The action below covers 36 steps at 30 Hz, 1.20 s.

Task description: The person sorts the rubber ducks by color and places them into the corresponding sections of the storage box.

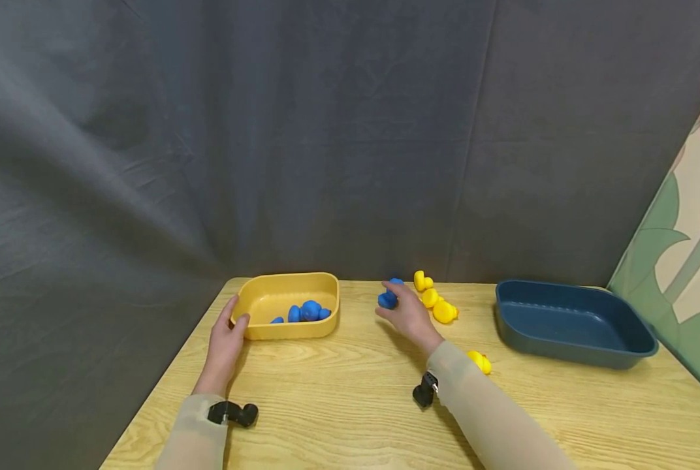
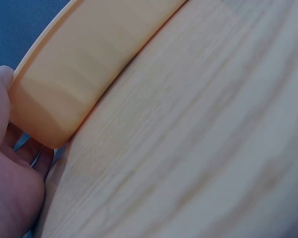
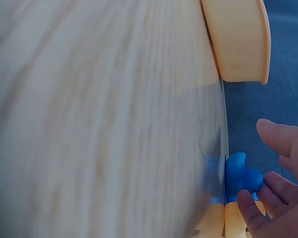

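Observation:
My left hand [image 1: 225,339] grips the left end of a yellow plastic bin [image 1: 291,331], thumb at the rim and fingers round the outer side. Inside the bin lie several blue toy ducks [image 1: 311,311]. At the far side of the table, my right hand [image 1: 411,318] reaches over a blue toy duck [image 1: 388,300], thumb spread well apart from the fingers. In the right wrist view, fingertips are right at this blue duck [image 3: 237,178], and the thumb stands off from it. Part of the duck is hidden behind the hand in the head view.
Several yellow toy ducks [image 1: 445,312] lie beside and beyond my right hand, one of them [image 1: 480,361] nearer, by the sleeve. A dark blue bin [image 1: 567,349] stands on the right of the wooden table [image 1: 338,405]. A grey curtain [image 1: 350,143] hangs behind.

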### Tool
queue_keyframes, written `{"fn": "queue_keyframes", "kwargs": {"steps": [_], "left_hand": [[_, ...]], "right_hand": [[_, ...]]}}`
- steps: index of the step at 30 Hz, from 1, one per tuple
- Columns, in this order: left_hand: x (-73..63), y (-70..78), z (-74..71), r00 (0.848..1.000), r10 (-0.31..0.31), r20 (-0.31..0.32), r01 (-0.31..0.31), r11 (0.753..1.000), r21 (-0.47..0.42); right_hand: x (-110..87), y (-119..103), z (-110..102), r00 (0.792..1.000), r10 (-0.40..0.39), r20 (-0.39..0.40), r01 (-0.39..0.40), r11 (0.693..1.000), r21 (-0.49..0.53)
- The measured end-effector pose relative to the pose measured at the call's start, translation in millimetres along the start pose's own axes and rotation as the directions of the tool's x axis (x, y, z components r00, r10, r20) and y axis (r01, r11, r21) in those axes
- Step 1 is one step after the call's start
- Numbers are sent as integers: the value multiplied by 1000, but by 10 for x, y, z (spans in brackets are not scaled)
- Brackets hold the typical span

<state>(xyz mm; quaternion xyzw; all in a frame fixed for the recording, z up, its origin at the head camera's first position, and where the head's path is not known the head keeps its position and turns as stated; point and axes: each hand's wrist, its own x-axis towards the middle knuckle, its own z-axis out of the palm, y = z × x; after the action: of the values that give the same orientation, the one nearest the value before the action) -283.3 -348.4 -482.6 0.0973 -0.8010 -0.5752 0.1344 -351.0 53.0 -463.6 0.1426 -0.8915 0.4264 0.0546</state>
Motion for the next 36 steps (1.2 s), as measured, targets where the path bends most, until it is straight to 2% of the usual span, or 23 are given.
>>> {"fn": "queue_keyframes", "kwargs": {"steps": [5,11,15,21,29,36], "left_hand": [[2,5,-8,1000,16,7,-16,1000,-8],[16,-3,-12,1000,20,12,-20,1000,-5],[22,-9,-13,1000,23,9,-23,1000,0],[18,-11,-10,1000,24,7,-24,1000,-4],[8,-3,-9,1000,29,11,-29,1000,-4],[11,-17,-14,1000,22,10,-22,1000,2]], "right_hand": [[-9,-15,11,1000,-20,-1,20,999,-36],[-9,4,39,1000,-26,7,26,999,24],[-12,4,53,999,-11,42,9,999,33],[6,-6,75,995,32,93,-31,999,-11],[23,29,80,994,60,89,-59,998,-21],[32,52,104,997,33,75,-31,999,-21]]}}
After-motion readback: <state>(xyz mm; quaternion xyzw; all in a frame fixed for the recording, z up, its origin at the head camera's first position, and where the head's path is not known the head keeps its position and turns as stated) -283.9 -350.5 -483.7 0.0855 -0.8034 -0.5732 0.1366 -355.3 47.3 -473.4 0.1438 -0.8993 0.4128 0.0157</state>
